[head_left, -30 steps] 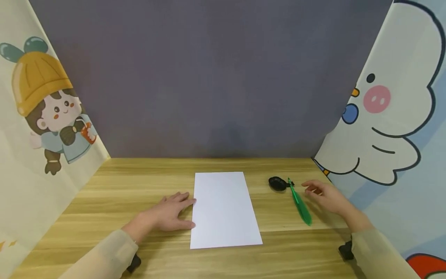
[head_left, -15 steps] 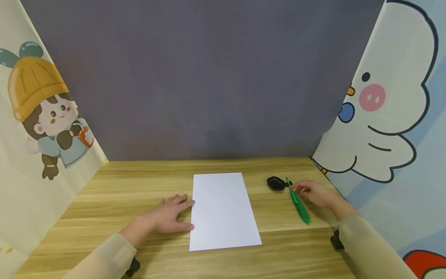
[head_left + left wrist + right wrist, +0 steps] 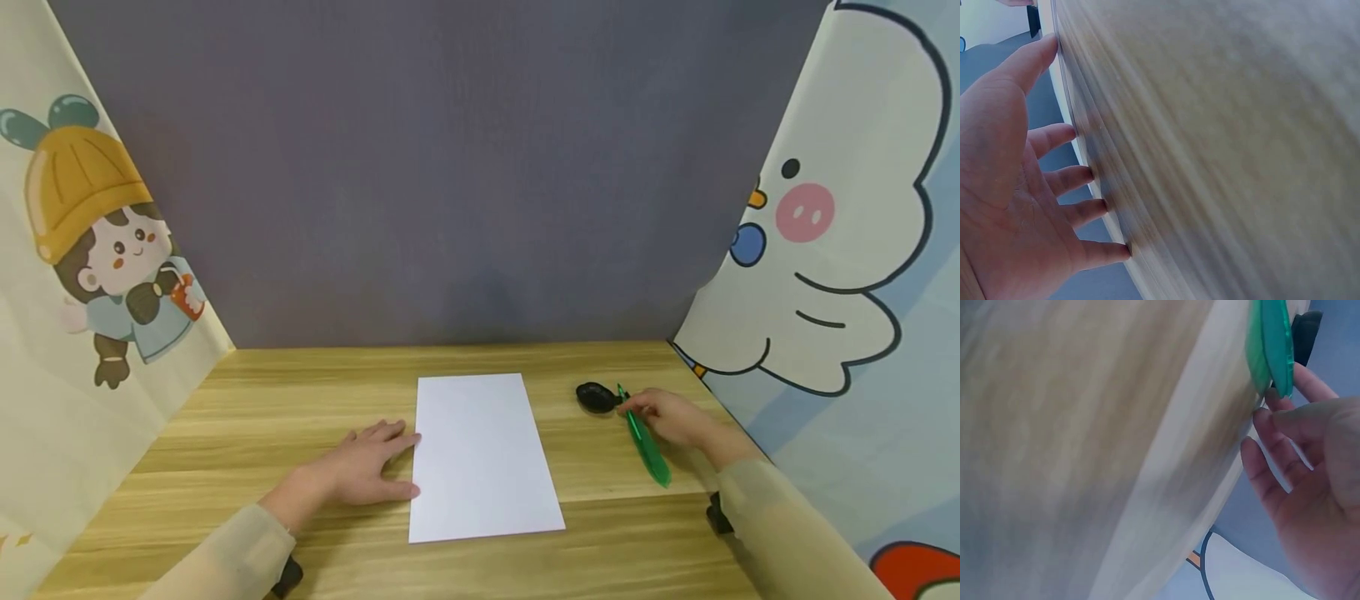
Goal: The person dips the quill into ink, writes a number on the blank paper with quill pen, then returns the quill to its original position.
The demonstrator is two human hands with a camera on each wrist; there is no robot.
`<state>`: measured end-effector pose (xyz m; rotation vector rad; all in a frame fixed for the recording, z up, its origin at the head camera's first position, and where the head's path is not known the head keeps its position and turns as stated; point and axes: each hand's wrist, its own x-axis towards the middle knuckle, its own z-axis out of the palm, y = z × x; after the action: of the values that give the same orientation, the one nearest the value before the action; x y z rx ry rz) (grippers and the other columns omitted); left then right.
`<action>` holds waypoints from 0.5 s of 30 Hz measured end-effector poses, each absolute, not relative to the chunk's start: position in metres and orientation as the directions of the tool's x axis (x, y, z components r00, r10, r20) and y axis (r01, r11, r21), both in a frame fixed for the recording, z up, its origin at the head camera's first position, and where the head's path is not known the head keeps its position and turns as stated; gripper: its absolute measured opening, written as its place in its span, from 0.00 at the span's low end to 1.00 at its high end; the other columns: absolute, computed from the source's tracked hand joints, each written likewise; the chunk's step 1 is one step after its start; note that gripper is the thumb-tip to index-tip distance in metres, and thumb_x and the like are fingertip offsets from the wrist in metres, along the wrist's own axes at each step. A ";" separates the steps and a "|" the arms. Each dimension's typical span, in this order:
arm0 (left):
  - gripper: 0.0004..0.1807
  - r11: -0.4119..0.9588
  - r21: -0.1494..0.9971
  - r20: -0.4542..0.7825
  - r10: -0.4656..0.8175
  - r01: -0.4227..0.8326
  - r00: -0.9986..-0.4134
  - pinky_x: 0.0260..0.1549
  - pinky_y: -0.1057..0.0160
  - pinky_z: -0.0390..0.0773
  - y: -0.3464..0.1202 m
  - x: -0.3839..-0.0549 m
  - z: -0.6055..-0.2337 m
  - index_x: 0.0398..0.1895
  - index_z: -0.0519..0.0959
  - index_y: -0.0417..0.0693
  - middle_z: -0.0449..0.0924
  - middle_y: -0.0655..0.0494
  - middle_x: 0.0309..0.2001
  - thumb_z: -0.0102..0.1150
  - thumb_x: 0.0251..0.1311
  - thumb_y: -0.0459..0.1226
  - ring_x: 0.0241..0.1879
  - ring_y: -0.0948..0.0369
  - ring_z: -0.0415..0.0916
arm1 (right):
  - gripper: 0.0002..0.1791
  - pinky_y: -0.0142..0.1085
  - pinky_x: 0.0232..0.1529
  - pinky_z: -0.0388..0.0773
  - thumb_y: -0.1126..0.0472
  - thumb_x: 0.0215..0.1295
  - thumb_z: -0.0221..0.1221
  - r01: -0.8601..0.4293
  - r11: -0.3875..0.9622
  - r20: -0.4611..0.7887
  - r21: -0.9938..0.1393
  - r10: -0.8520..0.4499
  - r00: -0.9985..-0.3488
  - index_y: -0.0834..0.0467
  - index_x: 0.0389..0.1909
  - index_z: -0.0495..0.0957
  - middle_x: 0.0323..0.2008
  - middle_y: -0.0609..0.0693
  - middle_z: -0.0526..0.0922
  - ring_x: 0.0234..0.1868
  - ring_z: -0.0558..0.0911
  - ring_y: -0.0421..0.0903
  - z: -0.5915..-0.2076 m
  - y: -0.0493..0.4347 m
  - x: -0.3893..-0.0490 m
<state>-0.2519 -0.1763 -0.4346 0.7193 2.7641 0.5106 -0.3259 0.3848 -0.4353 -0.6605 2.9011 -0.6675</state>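
Note:
A white sheet of paper (image 3: 486, 457) lies on the wood-grain table. My left hand (image 3: 365, 467) is spread flat at its left edge, thumb and forefinger touching that edge. In the left wrist view the fingers of the left hand (image 3: 1029, 169) reach apart toward the tabletop. To the right of the paper lie a black, rounded, spoon-like thing (image 3: 597, 398) and a green translucent leaf-shaped piece (image 3: 648, 454) with a narrow upper end. My right hand (image 3: 670, 419) reaches over that narrow end, fingertips gathered beside the black thing's short stem. I cannot tell whether they pinch either one.
A dark grey panel (image 3: 457, 183) stands behind the table (image 3: 300, 392). Patterned cloth with a cartoon child (image 3: 127, 250) hangs on the left, and one with a white cartoon bird (image 3: 847, 217) on the right.
My right hand has moved left, onto the narrow end of the green piece and toward the black stem. The left hand and the paper stay put.

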 end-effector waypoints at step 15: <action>0.51 0.812 0.391 -0.127 0.515 0.434 -0.848 0.78 0.17 0.49 -0.176 -0.252 -0.437 0.86 0.66 0.54 0.55 0.38 0.87 0.65 0.67 0.70 0.86 0.31 0.50 | 0.18 0.38 0.42 0.84 0.74 0.74 0.62 -0.408 0.835 0.077 -0.368 -0.410 -0.909 0.57 0.60 0.88 0.51 0.53 0.87 0.46 0.84 0.45 -0.428 0.389 -0.316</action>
<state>-0.2523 -0.1759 -0.4369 0.7361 2.7700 0.5175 -0.3163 0.3893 -0.4281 -0.6703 3.0047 -0.6013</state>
